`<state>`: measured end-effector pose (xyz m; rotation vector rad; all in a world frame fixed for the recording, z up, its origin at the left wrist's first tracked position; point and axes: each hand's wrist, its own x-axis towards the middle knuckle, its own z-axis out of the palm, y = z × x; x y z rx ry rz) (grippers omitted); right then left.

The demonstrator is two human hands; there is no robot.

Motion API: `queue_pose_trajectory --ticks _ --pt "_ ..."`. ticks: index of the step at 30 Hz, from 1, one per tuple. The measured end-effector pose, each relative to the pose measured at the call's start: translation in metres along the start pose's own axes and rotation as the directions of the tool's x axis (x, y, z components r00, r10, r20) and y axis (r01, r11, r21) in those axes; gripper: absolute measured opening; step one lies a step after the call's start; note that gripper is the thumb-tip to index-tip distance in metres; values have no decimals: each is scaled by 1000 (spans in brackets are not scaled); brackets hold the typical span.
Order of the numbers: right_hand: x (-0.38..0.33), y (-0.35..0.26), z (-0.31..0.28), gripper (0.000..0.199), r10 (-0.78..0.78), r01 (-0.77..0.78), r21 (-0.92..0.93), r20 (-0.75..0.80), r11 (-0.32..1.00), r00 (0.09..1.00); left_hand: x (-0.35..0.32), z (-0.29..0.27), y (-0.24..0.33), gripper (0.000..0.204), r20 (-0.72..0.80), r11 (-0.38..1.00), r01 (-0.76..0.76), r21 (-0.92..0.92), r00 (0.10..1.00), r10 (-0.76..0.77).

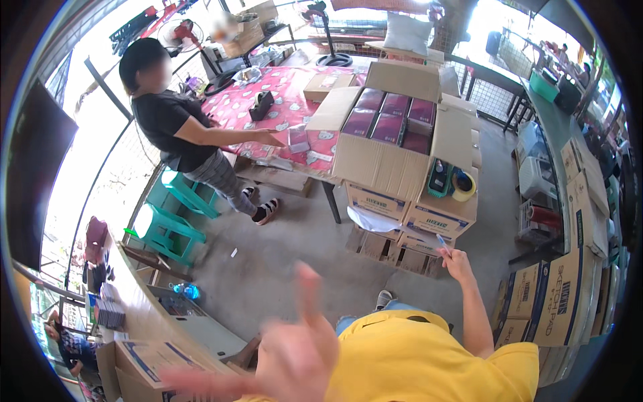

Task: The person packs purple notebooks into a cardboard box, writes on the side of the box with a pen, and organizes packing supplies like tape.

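My left hand (298, 352) is raised close to the camera and blurred by motion. One finger points up and another stretches out to the left, and I see nothing held in it. Further right, my right hand (457, 263) is closed around a slim pale-blue pen (441, 242), its tip pointing up toward the stacked cartons. An open cardboard carton (370, 159) tops that stack, filled with dark maroon packs (385, 127). On the carton beside it lie a roll of yellowish tape (463, 185) and a green tray (439, 178) with dark items.
A co-worker (167, 110) in a dark shirt reaches over a pink-covered table (231, 107) holding a tape dispenser (262, 106). Teal stools (167, 231) stand at left. The carton stack rests on a wooden pallet (375, 249). More cartons (562, 298) line the right side.
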<state>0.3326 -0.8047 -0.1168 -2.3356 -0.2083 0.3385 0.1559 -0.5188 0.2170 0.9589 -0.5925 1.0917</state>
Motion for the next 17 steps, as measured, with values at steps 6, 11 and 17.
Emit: queue_pose_trajectory --ticks 6,11,17 --pt "58 19 -48 41 6 37 128 -320 991 947 17 -176 -237 86 -435 512 541 667 841 -322" --pt "110 -38 -67 55 -11 214 440 -420 872 907 13 -389 -393 101 -535 -235 486 842 695 -480" --pt "176 -59 -81 75 223 279 642 -587 714 778 59 -466 -579 122 -608 -582 225 781 485 -628"
